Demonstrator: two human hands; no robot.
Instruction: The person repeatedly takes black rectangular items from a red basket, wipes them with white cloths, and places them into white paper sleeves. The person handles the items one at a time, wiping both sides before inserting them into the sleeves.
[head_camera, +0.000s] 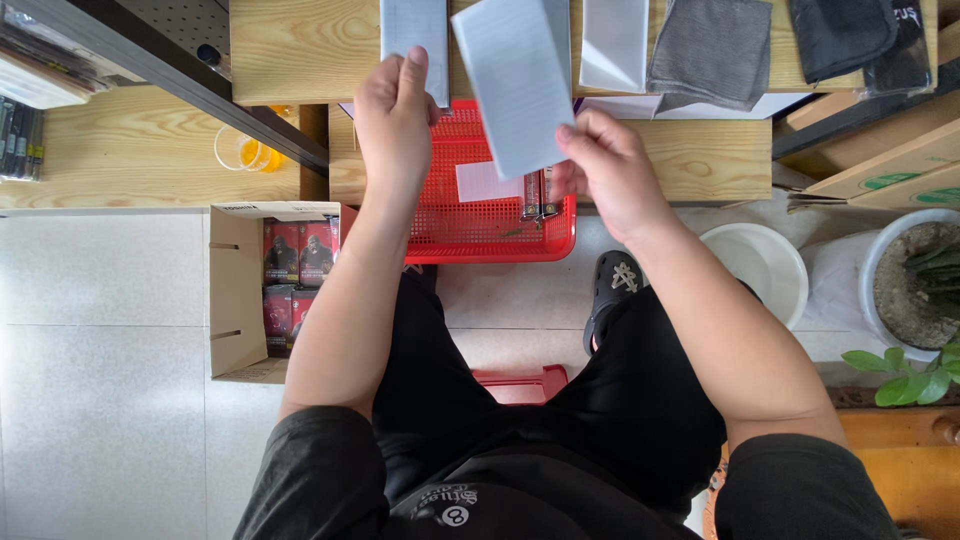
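The right hand (610, 175) pinches a pale rectangular sheet (515, 85) by its lower corner, tilted above the red basket (480, 225). The left hand (393, 120) pinches a second grey sheet (415, 40), thumb on top. Held only at a corner, the tilted sheet could swing and slip into the basket; further off, it may brush the sheets lying on the wooden surface (300, 45), though overlap there is hard to judge.
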